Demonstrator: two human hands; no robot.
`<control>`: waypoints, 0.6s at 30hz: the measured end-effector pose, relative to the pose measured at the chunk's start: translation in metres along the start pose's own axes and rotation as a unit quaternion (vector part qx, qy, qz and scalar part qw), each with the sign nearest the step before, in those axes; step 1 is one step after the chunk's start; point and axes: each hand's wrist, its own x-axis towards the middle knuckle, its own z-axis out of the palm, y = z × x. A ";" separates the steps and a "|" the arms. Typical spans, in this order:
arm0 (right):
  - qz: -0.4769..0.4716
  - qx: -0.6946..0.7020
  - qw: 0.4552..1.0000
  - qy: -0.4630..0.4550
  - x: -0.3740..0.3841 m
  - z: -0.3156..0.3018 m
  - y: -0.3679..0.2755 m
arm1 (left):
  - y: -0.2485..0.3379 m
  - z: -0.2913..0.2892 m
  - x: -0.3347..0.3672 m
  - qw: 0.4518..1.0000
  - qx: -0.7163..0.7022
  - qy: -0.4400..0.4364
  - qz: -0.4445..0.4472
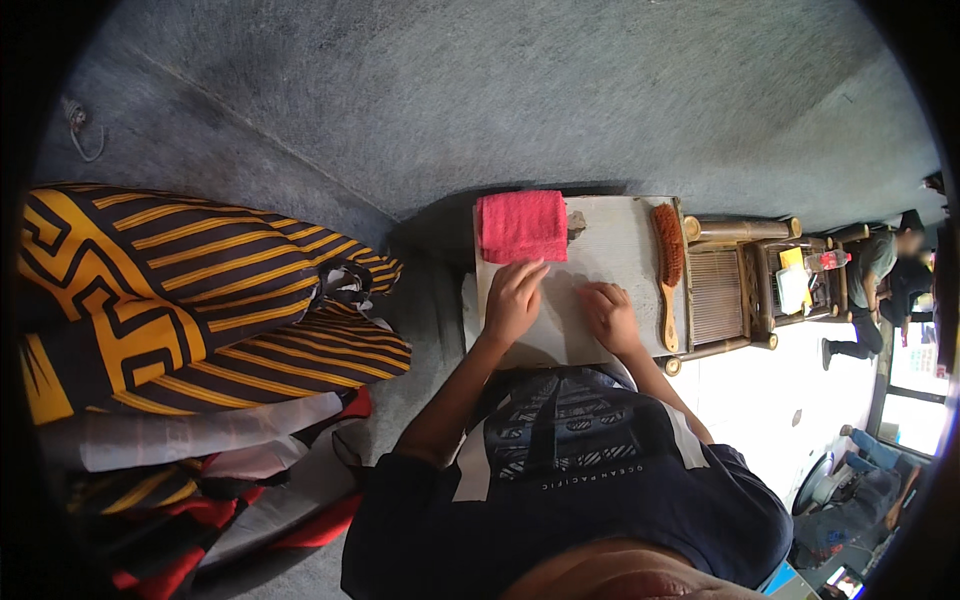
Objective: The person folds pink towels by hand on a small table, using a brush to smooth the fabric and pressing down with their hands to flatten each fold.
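A folded pinkish-red towel point(522, 226) lies at the far left of a small pale tabletop point(615, 232). My left hand point(514, 298) is just below its near edge, fingers loosely extended and the tips at or close to the cloth. To its right, my right hand point(608, 314) hovers over or rests on the top, with its fingers loosely bent and nothing visible in them. Along the table's right side lies a long brush point(669, 262) with orange-brown bristles and a wooden handle, apart from both hands.
Yellow-and-black striped garments point(230, 290) hang at the left, with red, grey and white cloth below. A grey wall point(560, 90) stands behind the table. Bamboo furniture point(718, 285) adjoins its right side. Farther right are people point(872, 285) and a red-capped bottle point(830, 260).
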 end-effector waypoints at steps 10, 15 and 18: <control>-0.017 0.100 0.994 -0.030 0.002 -0.084 -0.005 | -0.034 0.054 0.073 0.971 0.220 -0.014 -0.092; 0.017 0.137 0.989 -0.044 -0.026 -0.088 0.032 | 0.010 0.066 0.021 0.973 0.222 -0.016 -0.060; 0.006 0.137 0.987 -0.085 -0.032 -0.100 0.040 | 0.019 0.058 0.009 0.990 0.124 -0.049 -0.055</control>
